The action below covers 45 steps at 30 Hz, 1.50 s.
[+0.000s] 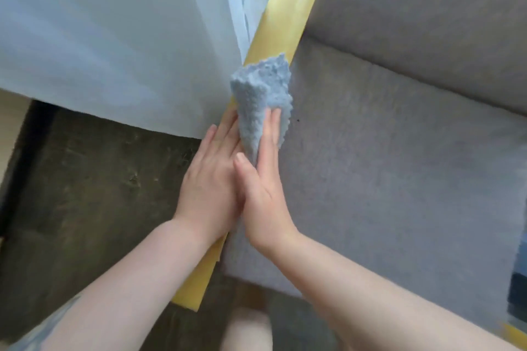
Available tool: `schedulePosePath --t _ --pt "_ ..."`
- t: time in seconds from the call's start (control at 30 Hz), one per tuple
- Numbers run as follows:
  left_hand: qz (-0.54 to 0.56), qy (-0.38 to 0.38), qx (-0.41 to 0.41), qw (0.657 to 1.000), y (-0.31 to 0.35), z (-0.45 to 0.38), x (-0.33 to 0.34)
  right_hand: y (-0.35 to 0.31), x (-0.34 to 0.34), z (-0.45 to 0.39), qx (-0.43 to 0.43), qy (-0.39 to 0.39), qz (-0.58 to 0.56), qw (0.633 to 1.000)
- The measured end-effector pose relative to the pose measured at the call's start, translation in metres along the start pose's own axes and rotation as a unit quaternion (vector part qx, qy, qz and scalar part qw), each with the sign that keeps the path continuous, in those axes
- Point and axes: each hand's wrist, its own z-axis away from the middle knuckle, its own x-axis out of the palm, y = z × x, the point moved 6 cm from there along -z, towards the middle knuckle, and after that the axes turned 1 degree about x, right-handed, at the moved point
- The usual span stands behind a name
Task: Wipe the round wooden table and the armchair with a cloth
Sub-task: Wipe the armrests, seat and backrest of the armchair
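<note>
A light blue, nubby cloth lies folded over the pale yellow wooden armrest of the armchair. My left hand is flat on the armrest's outer side, fingers under the cloth's edge. My right hand presses against the inner side, fingers stretched over the cloth. Both palms sandwich the cloth and armrest between them. The grey seat cushion and back cushion fill the right half. The round wooden table is not in view.
A white sheer curtain hangs at the left, touching the armrest. Dark worn floor lies below it. My knee shows at the bottom edge. A dark patterned item sits at the right edge.
</note>
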Motion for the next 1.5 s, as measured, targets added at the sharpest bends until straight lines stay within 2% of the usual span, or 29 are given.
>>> schedulePosePath --t 0.07,0.17,0.27,0.37,0.47,0.5,0.57,0.63,0.7,0.77,0.87,0.9,0.97,1.03,1.1,1.13,1.2,1.27,1.33,1.43,1.5 --pt "0.016 -0.01 0.006 1.0 0.0 -0.008 -0.003 -0.002 -0.014 -0.038 0.007 0.006 -0.009 1.0" --pt "0.009 -0.02 0.034 0.999 0.003 -0.045 -0.004 -0.02 -0.036 -0.112 0.038 0.073 -0.076 0.994" --pt "-0.015 -0.011 0.049 0.999 0.007 -0.077 -0.008 -0.013 -0.024 -0.081 0.051 0.087 -0.148 0.984" --pt "-0.004 -0.01 0.056 0.998 0.009 -0.083 -0.005 -0.004 -0.017 -0.046 0.07 0.05 -0.239 0.967" --pt "0.024 0.041 0.042 0.998 0.007 -0.083 -0.008 -0.015 -0.045 -0.121 0.079 0.067 -0.205 0.973" --pt "0.036 0.05 0.039 0.997 0.009 -0.083 -0.008 -0.016 -0.059 -0.155 0.109 0.082 -0.198 0.971" --pt "0.045 0.057 0.036 0.997 0.012 -0.083 -0.009 -0.024 -0.069 -0.182 0.103 0.103 -0.196 0.97" --pt "0.02 0.054 0.035 0.998 0.003 -0.083 0.001 -0.013 -0.05 -0.149 0.082 0.086 -0.187 0.975" --pt "-0.042 0.043 0.029 0.998 -0.005 -0.084 0.01 -0.012 -0.027 -0.089 0.073 0.037 -0.193 0.978" --pt "-0.023 0.034 0.028 0.999 -0.006 -0.084 0.012 -0.006 -0.031 -0.094 0.064 0.045 -0.18 0.981" --pt "0.04 0.059 0.038 0.997 0.009 -0.083 -0.008 -0.022 -0.065 -0.188 0.1 0.132 -0.104 0.981" --pt "0.039 0.06 0.042 0.997 0.012 -0.083 -0.01 -0.029 -0.07 -0.208 0.083 0.146 -0.098 0.981" --pt "0.044 0.057 0.047 0.996 0.01 -0.083 -0.008 -0.019 -0.057 -0.191 0.082 0.131 -0.107 0.982" --pt "0.026 0.057 0.047 0.997 0.006 -0.084 -0.004 -0.005 -0.035 -0.12 0.091 0.071 -0.157 0.981" --pt "0.002 0.061 0.046 0.997 0.006 -0.084 -0.004 -0.012 -0.034 -0.084 0.058 0.061 -0.173 0.981" --pt "0.009 0.063 0.049 0.997 0.007 -0.084 -0.004 -0.007 -0.037 -0.099 0.072 0.055 -0.152 0.984" --pt "0.046 0.058 0.048 0.996 0.009 -0.084 -0.006 -0.019 -0.057 -0.157 0.111 0.097 -0.119 0.982" --pt "0.054 0.057 0.048 0.996 0.01 -0.085 -0.007 -0.034 -0.072 -0.195 0.101 0.119 -0.14 0.978" --pt "0.057 0.056 0.051 0.995 0.007 -0.084 -0.006 -0.022 -0.058 -0.153 0.096 0.088 -0.161 0.978" --pt "0.08 0.044 0.055 0.994 0.004 -0.084 -0.005 -0.019 -0.024 -0.049 0.125 0.054 -0.25 0.959" --pt "0.102 0.049 0.064 0.992 0.004 -0.085 -0.005 -0.005 -0.019 -0.034 0.16 0.056 -0.249 0.954"
